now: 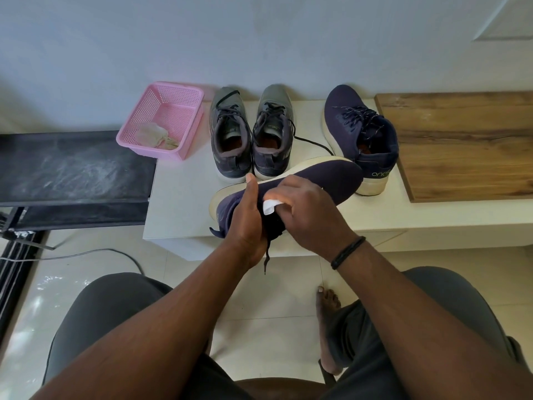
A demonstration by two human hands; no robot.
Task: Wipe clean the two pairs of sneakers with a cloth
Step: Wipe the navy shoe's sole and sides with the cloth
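My left hand (248, 223) grips a navy sneaker (326, 180) with a cream sole, tipped on its side above the white bench's front edge. Its lace hangs down below my palm. My right hand (305, 209) pinches a small white cloth (270, 206) against the shoe's side near the opening. The other navy sneaker (360, 134) stands upright on the bench to the right. A grey pair stands behind, with one shoe on the left (229, 137) and its mate on the right (272, 134), heels toward me.
A pink mesh basket (161, 111) with a crumpled rag inside stands at the bench's (178, 197) left. A wooden board (461, 145) lies on the right. A dusty black shelf (72, 166) sits left. My knees, a bare foot (327, 304) and a cable are on the tiled floor.
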